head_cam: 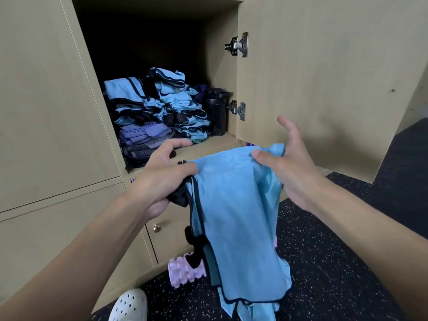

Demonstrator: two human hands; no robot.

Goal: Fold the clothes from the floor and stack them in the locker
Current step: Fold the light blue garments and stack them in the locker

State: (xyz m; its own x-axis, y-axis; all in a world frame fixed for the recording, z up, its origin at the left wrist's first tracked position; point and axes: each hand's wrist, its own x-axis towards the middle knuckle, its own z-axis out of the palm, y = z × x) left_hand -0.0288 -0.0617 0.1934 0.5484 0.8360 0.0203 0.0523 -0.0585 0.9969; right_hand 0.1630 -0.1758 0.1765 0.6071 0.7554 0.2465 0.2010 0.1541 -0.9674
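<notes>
The person stood in front of the open locker (222, 140) with a light blue top (234, 216) held up between both hands, hanging unfolded in the air below the shelf. The left hand (162, 179) was closed round one upper corner, with a bunch of the black trim gathered in the fist. The right hand (289, 167) only pinched the other corner under its thumb, the remaining fingers spread out and off the cloth.

That light pinch looked like the weak point to me. If the thumb let go, the right side would drop and the top would swing down from the left fist towards the floor (335, 262). The hem hung low, close above the purple foam roller (183, 272), and could catch on it.

The cloth was thin and limp and there was nothing flat under it, so a fold made in mid-air could easily come out crooked. The bunched trim in the left fist could also get folded in as a lump.

Inside, the piles of folded clothes (162, 105) were already tall and uneven, the blue ones leaning and spilling at their edges over the purple things (143, 137) beneath. One more piece set down carelessly might tip a pile forward off the shelf, or shove it against the dark bottle (216, 112) standing just beside it by the door (312, 77).
</notes>
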